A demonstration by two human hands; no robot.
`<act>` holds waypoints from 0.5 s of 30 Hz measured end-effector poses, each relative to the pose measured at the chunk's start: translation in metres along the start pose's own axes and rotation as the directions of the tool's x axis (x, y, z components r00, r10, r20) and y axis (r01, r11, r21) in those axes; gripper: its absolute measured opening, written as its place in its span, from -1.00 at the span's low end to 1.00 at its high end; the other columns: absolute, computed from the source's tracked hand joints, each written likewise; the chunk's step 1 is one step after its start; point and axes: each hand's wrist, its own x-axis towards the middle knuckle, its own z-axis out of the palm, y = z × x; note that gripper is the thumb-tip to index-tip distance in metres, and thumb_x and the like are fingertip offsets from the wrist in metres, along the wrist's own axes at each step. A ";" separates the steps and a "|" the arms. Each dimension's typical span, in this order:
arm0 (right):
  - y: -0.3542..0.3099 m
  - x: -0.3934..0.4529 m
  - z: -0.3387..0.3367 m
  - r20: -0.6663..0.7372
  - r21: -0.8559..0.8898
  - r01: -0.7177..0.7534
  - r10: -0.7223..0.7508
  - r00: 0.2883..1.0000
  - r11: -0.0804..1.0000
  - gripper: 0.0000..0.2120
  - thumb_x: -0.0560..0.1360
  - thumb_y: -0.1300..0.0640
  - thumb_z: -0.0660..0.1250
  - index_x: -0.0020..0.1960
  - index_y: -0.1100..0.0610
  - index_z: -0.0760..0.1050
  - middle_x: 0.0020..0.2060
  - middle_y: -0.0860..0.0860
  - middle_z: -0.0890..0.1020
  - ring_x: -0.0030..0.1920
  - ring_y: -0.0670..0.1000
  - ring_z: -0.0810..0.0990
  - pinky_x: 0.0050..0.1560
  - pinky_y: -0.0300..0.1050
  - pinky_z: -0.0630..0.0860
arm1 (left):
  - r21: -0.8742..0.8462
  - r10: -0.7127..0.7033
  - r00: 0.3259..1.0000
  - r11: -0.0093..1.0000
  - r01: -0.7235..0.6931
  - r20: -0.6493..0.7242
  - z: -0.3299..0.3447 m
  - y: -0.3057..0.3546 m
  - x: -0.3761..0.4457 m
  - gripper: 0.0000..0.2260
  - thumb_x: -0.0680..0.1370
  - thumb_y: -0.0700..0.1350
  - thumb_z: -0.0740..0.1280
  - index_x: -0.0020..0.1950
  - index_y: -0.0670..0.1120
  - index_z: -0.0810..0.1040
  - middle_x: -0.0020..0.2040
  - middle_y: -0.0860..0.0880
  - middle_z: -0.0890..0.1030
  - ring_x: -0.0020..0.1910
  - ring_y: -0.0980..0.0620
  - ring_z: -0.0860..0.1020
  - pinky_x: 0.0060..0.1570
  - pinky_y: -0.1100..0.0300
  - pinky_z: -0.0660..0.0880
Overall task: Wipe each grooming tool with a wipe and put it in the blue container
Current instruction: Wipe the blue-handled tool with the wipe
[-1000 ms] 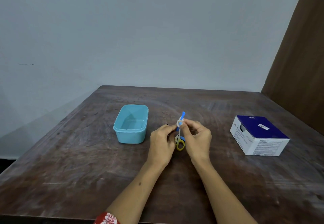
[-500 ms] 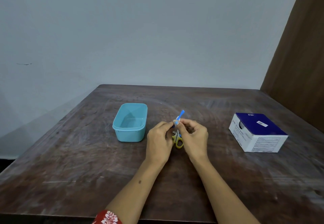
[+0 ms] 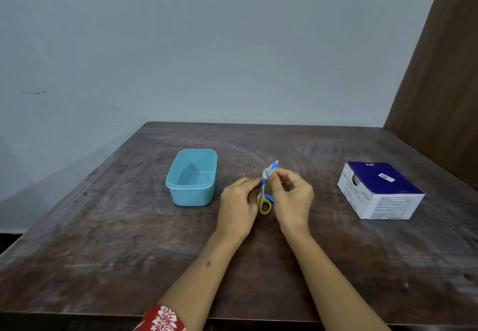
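Small scissors (image 3: pixel 264 198), held at mid-counter by the left hand (image 3: pixel 239 205), are pinched through a wipe (image 3: pixel 266 173) by right hand (image 3: pixel 291 196) fingers, now shifted toward the tip; blue container (image 3: pixel 192 178) alongside remains empty.

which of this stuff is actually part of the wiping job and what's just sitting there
In the job:
small scissors, gripped by the left hand
wipe, pinched by the right hand
blue container, nothing in it

Lying about:
blue and white box on the table
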 end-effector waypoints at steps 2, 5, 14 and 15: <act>-0.002 0.001 -0.002 -0.065 0.014 0.019 -0.018 0.998 1.000 -0.97 0.43 0.08 0.44 -0.13 0.01 0.61 -0.20 -0.03 0.66 -0.22 -0.20 0.59 -0.24 -0.42 0.47 | -0.010 0.007 0.999 1.000 -0.007 0.037 0.000 0.001 -0.001 -0.72 0.44 -0.35 0.32 0.09 -0.15 0.63 -0.21 -0.08 0.62 -0.28 0.10 0.53 -0.22 0.26 0.48; -0.001 0.000 0.001 -0.008 0.007 0.008 -0.008 1.000 1.000 -0.95 0.41 0.10 0.46 -0.16 -0.02 0.60 -0.24 -0.04 0.67 -0.24 -0.17 0.61 -0.23 -0.37 0.50 | -0.018 0.000 1.000 1.000 0.000 0.009 -0.001 0.001 0.000 -0.75 0.44 -0.31 0.28 0.05 -0.15 0.64 -0.24 -0.07 0.62 -0.28 0.05 0.56 -0.24 0.21 0.49; -0.001 -0.001 0.000 -0.008 -0.029 0.105 -0.105 0.994 0.994 -0.94 0.43 0.07 0.44 -0.14 -0.07 0.60 -0.22 -0.12 0.64 -0.20 -0.18 0.62 -0.17 -0.28 0.54 | -0.070 -0.017 1.000 0.997 0.019 0.022 -0.001 0.000 -0.001 -0.74 0.45 -0.27 0.26 0.07 -0.13 0.64 -0.20 -0.06 0.63 -0.24 0.06 0.58 -0.20 0.12 0.52; -0.001 -0.001 0.000 -0.003 -0.034 0.121 -0.121 0.993 0.992 -0.93 0.43 0.08 0.44 -0.14 -0.08 0.60 -0.23 -0.13 0.63 -0.20 -0.17 0.62 -0.17 -0.27 0.55 | -0.070 -0.017 1.000 0.997 0.018 0.018 -0.001 0.000 -0.001 -0.74 0.44 -0.24 0.24 0.06 -0.13 0.64 -0.21 -0.06 0.63 -0.24 0.06 0.58 -0.21 0.13 0.52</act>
